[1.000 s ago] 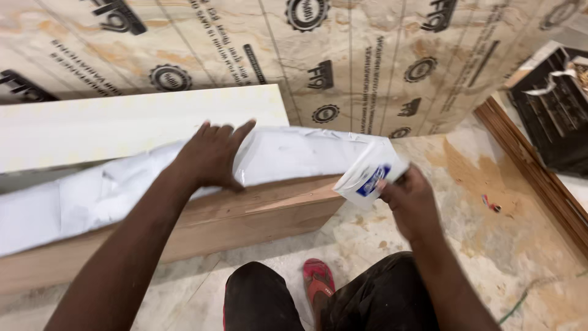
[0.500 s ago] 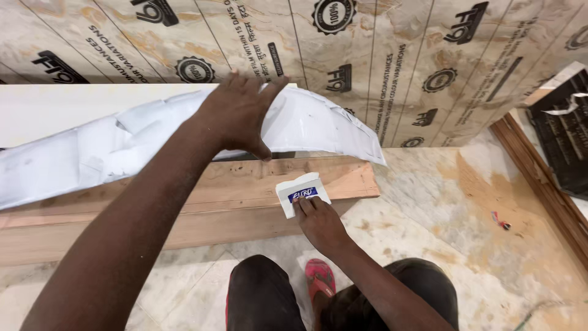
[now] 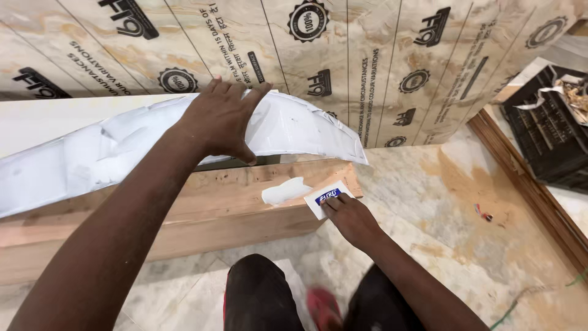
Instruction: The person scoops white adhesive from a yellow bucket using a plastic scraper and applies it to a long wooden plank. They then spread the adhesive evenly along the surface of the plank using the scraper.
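Observation:
My left hand [image 3: 222, 117] lies flat on a white laminate sheet [image 3: 110, 150] and bends it upward, off a long plywood board [image 3: 202, 211]. My right hand [image 3: 350, 216] presses a small white card with a blue mark [image 3: 323, 200] against the board's bare top face, near its right end. A smear of white glue [image 3: 285, 190] sits on the wood just left of the card. The sheet's right tip [image 3: 352, 150] hangs above the card.
Printed plywood panels [image 3: 367, 61] stand against the back. A wooden frame edge [image 3: 527, 184] runs along the right, with a dark crate [image 3: 551, 141] behind it. My knees [image 3: 263, 294] and a red shoe [image 3: 321, 306] are below, on a stained floor [image 3: 441, 202].
My left hand has raised the laminate sheet higher off the board. My right hand has brought the card down from the sheet's tip onto the wood, where white glue now shows.

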